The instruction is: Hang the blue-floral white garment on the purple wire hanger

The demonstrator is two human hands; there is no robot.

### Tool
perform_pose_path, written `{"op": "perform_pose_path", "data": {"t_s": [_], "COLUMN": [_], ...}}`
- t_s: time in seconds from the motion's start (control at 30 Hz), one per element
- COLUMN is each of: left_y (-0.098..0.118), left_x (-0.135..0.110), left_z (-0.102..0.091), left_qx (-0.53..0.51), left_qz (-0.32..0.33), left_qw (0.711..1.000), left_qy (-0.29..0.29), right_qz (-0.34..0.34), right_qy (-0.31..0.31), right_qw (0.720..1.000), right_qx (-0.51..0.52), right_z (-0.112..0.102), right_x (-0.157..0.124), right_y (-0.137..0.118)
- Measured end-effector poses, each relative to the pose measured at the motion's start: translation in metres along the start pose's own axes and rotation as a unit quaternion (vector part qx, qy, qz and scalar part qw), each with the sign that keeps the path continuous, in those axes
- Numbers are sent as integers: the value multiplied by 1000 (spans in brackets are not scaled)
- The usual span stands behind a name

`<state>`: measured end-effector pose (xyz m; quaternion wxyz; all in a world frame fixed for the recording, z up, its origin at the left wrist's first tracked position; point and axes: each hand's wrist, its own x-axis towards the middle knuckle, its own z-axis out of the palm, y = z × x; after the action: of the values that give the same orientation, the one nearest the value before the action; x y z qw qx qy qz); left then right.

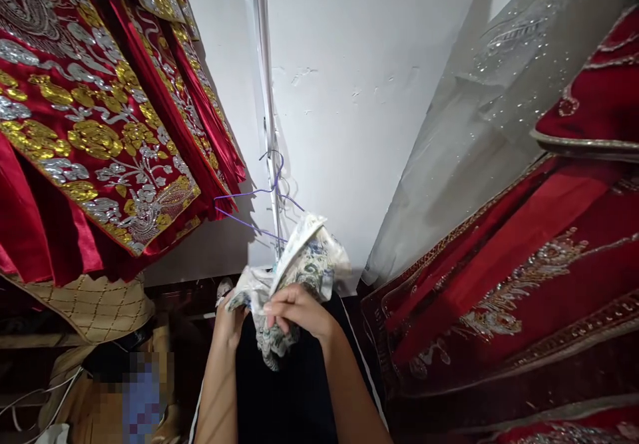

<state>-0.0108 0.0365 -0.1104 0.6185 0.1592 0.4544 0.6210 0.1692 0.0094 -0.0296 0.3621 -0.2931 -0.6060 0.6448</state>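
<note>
Both my hands grip a bunched white cloth with a blue-green print [304, 261] in front of me. My right hand [294, 311] is closed over its front, fingers curled into the folds. My left hand [229, 321] clutches the cloth's left end, its fingers mostly hidden behind the fabric. Just above the cloth a purple wire hanger [259, 198] hangs against a thin metal pole [267, 98] on the white wall.
Red garments with gold and silver embroidery [94, 124] hang at the left, and more red embroidered fabric [514, 284] fills the right. A sheer sequinned veil [479, 118] drapes at the upper right. A quilted tan cushion [94, 304] lies at the lower left.
</note>
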Motion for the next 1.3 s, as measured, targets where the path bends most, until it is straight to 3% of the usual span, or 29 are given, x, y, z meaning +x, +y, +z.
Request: {"op": "perform_pose_path", "data": {"t_s": [0.07,0.13,0.3,0.37,0.43,0.47,0.5,0.63,0.8,0.87,0.9,1.0,1.07,1.1,1.2,1.3], "left_y": [11,26,41,38,37,36,36,35,36,41,45,58,64,64,55,41], "left_x": [-12,-30,-74,-82,-84,-84,-83,-86,-106,-110,-111,-105,-99,-96,-95,-104], "left_z": [19,39,69,72,74,75,76,81,87,85,83,74,71,70,75,83], "left_qx": [0,-12,-23,-26,-22,-18,-14,13,136,179,177,105,58,47,58,143], "left_qz": [54,93,99,100,101,101,104,147,228,264,283,301,279,267,247,208], "left_qw": [995,983,944,938,939,941,943,947,923,911,911,932,949,955,959,944], "left_qy": [-82,-160,-314,-332,-327,-321,-315,-285,-279,-261,-244,-173,-131,-119,-126,-212], "right_qz": [-12,-22,-44,-42,-42,-37,-25,64,103,92,77,-39,-102,-98,9,36], "right_qy": [104,245,534,607,648,648,623,414,235,206,225,383,442,435,329,269], "right_qw": [993,962,810,749,712,714,742,894,959,965,958,893,857,864,929,960], "right_qx": [56,120,237,261,267,261,245,160,122,136,157,232,243,236,169,68], "right_z": [-6,-12,-35,-49,-63,-69,-73,-65,-18,-5,-2,-5,-11,-13,-11,-2], "right_x": [0,3,8,4,-2,-5,-8,-10,1,4,4,2,-1,-3,-4,-3], "right_y": [2,10,45,57,63,64,64,56,34,27,25,22,21,21,20,20]}}
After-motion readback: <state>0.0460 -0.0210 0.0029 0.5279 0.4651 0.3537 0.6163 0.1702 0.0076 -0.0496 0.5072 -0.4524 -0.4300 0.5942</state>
